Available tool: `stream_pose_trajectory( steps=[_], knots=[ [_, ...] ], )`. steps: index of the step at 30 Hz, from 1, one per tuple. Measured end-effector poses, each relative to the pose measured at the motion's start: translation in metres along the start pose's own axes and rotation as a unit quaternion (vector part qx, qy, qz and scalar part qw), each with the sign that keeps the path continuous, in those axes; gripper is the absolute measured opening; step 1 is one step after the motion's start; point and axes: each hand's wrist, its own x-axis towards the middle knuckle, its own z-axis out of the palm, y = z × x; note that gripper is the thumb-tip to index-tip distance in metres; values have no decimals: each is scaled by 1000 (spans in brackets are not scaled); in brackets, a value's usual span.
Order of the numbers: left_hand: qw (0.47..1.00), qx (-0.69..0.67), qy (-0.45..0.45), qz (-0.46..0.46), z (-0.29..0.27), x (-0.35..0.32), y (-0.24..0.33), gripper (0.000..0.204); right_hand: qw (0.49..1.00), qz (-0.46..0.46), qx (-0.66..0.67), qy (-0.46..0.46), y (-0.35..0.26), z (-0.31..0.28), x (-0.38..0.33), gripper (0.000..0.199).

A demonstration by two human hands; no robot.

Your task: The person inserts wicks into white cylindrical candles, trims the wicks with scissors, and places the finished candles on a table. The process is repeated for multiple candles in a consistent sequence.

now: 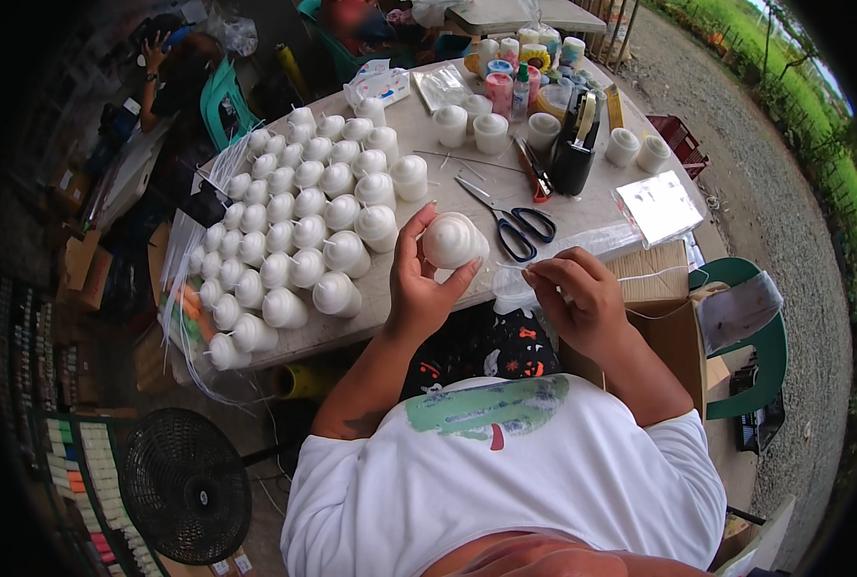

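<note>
Pale surface [587, 216] in the head view is carrying white candles [308, 202], while the left hand [438, 260] is gripping one candle [450, 238], swirled end up, just left of the right hand [577, 288], which is pinching closed, contents unclear.

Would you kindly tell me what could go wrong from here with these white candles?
The white candle in the left hand is near the front edge of the table, so a slip might drop it.
The other candles stand close together, some near the edge; a bump could topple several.
The scissors lie just beyond the right hand, which might brush them.
</note>
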Motion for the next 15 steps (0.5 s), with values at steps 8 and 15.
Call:
stream_pose_trajectory(
  steps=[8,15],
  knots=[
    [868,-387,-21,-311,0,0,19,38,1000,-24,-1,14,-4,4,3,16],
    [851,-422,-49,-310,5,-3,26,40,999,-30,-20,13,0,5,0,17]
  ],
)
